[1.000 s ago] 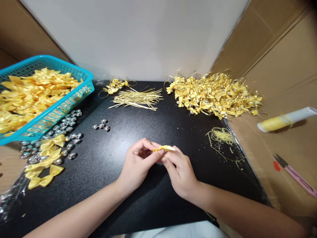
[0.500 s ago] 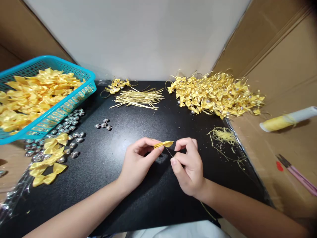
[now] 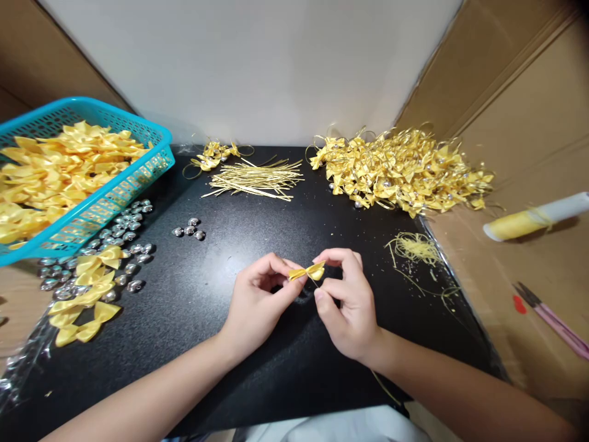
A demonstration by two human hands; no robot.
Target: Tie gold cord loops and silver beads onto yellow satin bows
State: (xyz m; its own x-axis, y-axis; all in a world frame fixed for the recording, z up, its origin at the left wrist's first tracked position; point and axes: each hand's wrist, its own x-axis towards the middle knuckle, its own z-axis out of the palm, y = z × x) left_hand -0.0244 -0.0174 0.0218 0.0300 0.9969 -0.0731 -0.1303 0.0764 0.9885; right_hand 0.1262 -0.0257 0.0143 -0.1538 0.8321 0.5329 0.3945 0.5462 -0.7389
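Between thumb and forefinger my left hand (image 3: 263,290) pinches one end of a small yellow ribbon bow (image 3: 315,271). My right hand (image 3: 347,304) is closed in a pinch on a thin needle (image 3: 315,283) that meets the bow near its middle. The right forefinger reaches up to the bow's right edge. A thin yellow thread (image 3: 385,389) hangs below my right wrist. Several yellow bows (image 3: 87,316) lie in a line on the left of the black table (image 3: 184,344), beside scattered silver beads (image 3: 134,286).
A blue basket (image 3: 171,147) full of yellow bows stands at the left. Gold cords (image 3: 255,178) lie at the back, with a heap of finished-looking bows (image 3: 396,169) to their right. On the right are tangled thread (image 3: 416,248), a yellow-and-white roll (image 3: 529,220) and pink-handled snips (image 3: 559,325).
The bow has turned so that more of its right loop faces me. My right hand has come slightly closer, its forefinger now at the bow's edge, and less of the needle shows.
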